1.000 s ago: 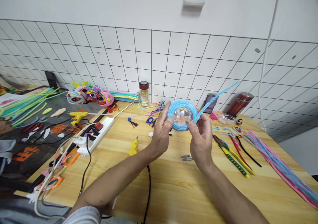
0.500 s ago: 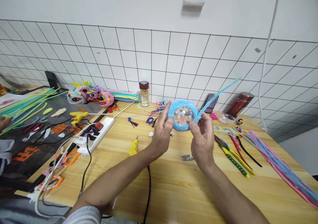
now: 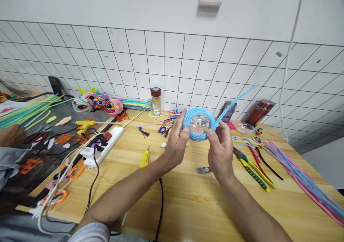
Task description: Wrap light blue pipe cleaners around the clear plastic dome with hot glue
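Note:
Above the table, a light-blue ring of wound pipe cleaners (image 3: 199, 137) is held up between both hands. Something clear and domed, apparently plastic (image 3: 200, 122), shows in its middle. My left hand (image 3: 176, 140) grips the ring's left side, thumb in front and fingers behind. On the opposite side, my right hand (image 3: 221, 150) pinches the ring's edge near the base of a loose pipe cleaner end (image 3: 238, 99), which sticks out up and to the right. Some fingers of both hands are hidden behind the ring. Small thread snips (image 3: 204, 170) lie below, beside my right wrist.
Green-and-yellow pliers (image 3: 251, 170) and pink and blue pipe cleaners (image 3: 303, 177) lie right. A yellow glue gun (image 3: 145, 158), power strip (image 3: 104, 145) and trailing cords lie left. A glass bottle (image 3: 156, 102) stands behind. A co-worker's hand (image 3: 12, 134) is at far left.
The ring stays between both hands, nearly in place; its loose end has dipped slightly and shifted left. At far left, the co-worker's hand and sleeve have come further into view.

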The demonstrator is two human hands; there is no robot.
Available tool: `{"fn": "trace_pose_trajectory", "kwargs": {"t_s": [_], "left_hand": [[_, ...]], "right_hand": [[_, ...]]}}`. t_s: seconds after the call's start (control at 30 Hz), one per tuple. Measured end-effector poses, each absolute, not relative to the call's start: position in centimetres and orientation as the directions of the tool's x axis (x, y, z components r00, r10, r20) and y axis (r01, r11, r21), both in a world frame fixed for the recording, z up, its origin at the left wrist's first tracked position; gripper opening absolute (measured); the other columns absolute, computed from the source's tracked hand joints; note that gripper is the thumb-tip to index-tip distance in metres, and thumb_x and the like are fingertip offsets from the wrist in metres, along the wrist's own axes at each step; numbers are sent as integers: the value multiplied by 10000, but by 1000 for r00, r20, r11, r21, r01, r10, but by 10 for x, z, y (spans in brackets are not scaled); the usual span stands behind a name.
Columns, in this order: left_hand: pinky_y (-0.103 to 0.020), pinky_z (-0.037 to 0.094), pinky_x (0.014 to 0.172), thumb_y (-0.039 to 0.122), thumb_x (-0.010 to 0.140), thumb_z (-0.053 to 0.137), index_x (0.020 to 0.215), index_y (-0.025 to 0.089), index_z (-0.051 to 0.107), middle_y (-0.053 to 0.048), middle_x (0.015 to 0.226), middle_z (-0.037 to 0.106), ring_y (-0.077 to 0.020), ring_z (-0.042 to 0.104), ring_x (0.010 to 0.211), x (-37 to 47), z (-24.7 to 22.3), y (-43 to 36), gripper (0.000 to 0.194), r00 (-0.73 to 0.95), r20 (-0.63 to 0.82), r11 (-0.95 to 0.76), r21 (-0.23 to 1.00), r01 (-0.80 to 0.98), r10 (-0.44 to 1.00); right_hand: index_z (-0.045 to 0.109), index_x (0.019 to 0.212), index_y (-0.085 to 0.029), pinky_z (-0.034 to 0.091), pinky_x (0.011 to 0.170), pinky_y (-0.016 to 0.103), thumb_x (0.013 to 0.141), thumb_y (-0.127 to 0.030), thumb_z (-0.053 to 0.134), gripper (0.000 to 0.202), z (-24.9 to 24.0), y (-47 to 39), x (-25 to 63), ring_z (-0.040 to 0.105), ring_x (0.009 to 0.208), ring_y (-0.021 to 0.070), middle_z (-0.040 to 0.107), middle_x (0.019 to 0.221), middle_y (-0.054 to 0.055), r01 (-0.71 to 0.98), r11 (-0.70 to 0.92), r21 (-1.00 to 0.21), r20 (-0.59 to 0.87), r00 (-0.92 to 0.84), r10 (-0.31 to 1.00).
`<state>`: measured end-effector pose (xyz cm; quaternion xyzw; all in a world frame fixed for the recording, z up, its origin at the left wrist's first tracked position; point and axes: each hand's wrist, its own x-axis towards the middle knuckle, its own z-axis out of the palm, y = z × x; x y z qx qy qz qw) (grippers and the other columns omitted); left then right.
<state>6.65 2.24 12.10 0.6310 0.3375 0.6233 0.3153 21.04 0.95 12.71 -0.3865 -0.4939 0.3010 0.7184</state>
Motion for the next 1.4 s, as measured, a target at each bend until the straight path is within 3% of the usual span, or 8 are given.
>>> {"fn": "trace_pose_trajectory", "kwargs": {"t_s": [0.1, 0.2, 0.27, 0.47, 0.67, 0.97, 1.23, 1.4], "left_hand": [[-523, 274, 1387, 488, 1100, 461, 1665, 289, 393, -76, 1788, 369, -316, 318, 1679, 65, 120, 22, 603, -28, 596, -595, 803, 37, 803], [-547, 336, 1353, 492, 1094, 474, 1625, 266, 424, -111, 1725, 450, -328, 410, 1621, 64, 119, 23, 580, -27, 615, -615, 789, 17, 788], [-563, 310, 1361, 488, 1091, 481, 1580, 256, 460, -127, 1712, 451, -329, 383, 1636, 65, 118, 24, 541, -45, 637, -638, 770, 8, 769], [-566, 277, 1368, 433, 1096, 507, 1498, 298, 467, -125, 1806, 266, -299, 253, 1706, 70, 113, 24, 426, -83, 682, -684, 729, -4, 727], [-583, 272, 1356, 422, 1100, 507, 1307, 269, 577, -125, 1778, 339, -299, 291, 1691, 73, 101, 29, 267, -26, 659, -657, 751, 71, 751], [-578, 311, 1337, 463, 1074, 496, 1215, 274, 609, -127, 1615, 533, -294, 405, 1611, 87, 65, 31, 261, 164, 580, -602, 768, 219, 798], [-619, 322, 1305, 530, 1088, 472, 1261, 238, 550, -194, 1641, 478, -302, 424, 1595, 70, 23, 10, 348, 226, 478, -526, 804, 278, 849], [-613, 338, 1298, 536, 1097, 453, 1297, 256, 517, -180, 1642, 465, -287, 451, 1572, 66, 3, -6, 349, 203, 438, -479, 837, 263, 876]], "right_hand": [[659, 1267, -273, 552, 1007, 420, 904, -498, 814, 455, 129, 8, 210, 667, 1179, 257, 734, 1237, 57, -80, 519, -851, 471, 321, 821], [675, 1263, -276, 550, 1026, 420, 900, -485, 828, 445, 129, 8, 210, 673, 1195, 255, 746, 1261, 57, -109, 511, -853, 461, 302, 834], [685, 1269, -277, 551, 1036, 416, 897, -477, 837, 449, 129, 9, 210, 678, 1202, 250, 752, 1274, 57, -125, 508, -852, 458, 290, 840], [700, 1278, -280, 546, 1081, 432, 905, -510, 819, 455, 132, 13, 214, 681, 1253, 256, 763, 1312, 61, -121, 475, -872, 435, 256, 863], [698, 1233, -270, 550, 1096, 478, 865, -537, 826, 473, 120, 16, 227, 713, 1213, 266, 781, 1288, 58, -161, 345, -925, 306, 227, 925], [707, 1100, -253, 596, 874, 378, 791, -556, 841, 454, 74, -2, 254, 712, 994, 214, 780, 1169, 30, -250, 121, -961, 53, 264, 963], [723, 1071, -239, 606, 876, 399, 721, -537, 867, 482, 40, -14, 251, 730, 991, 240, 799, 1089, 37, -323, 0, -946, -68, 199, 978], [714, 1057, -245, 618, 848, 400, 718, -522, 866, 463, 25, -15, 251, 742, 976, 252, 795, 1012, 20, -328, -61, -943, -123, 172, 977]]}}
